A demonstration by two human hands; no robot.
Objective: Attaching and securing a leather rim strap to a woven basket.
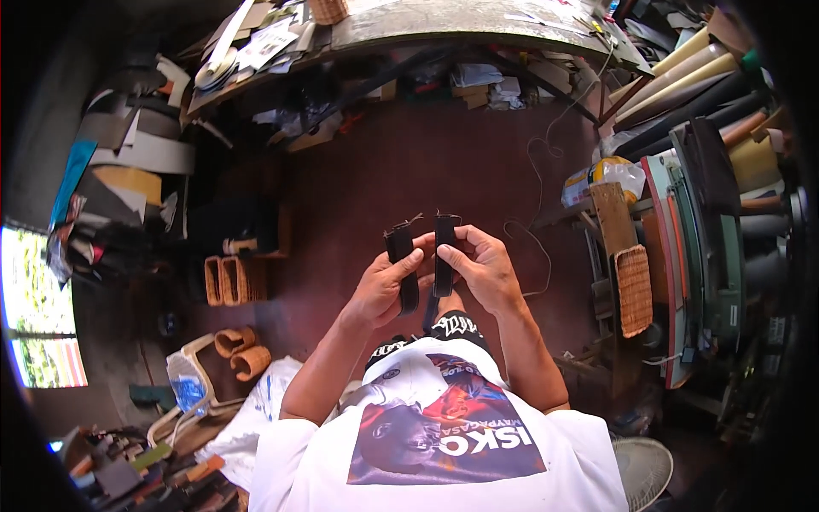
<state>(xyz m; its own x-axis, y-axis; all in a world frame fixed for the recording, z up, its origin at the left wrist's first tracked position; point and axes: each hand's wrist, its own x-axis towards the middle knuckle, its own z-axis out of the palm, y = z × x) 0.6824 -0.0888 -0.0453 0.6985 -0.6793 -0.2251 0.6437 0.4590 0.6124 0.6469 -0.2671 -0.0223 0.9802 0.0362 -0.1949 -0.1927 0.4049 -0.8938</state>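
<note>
In front of my body, both hands hold black strap pieces up side by side. My left hand (pixel 375 288) is closed on the left black strap (pixel 398 247), thumb pressed over its face, and its lower end curves down below the fingers. My right hand (pixel 489 271) pinches the right black strap (pixel 444 232) between thumb and fingers. Loose threads stick out from the top ends of both. A narrow gap separates the two upper ends. Whether they join lower down cannot be made out.
A worktable (pixel 401 34) with papers stands ahead, scraps piled beneath it. Woven baskets (pixel 232 282) and a chair (pixel 203 388) are at left. Rolled material (pixel 682 81) and a woven panel (pixel 633 290) stand at right. A thin cord (pixel 539 171) trails over the floor; a fan (pixel 641 471) sits lower right.
</note>
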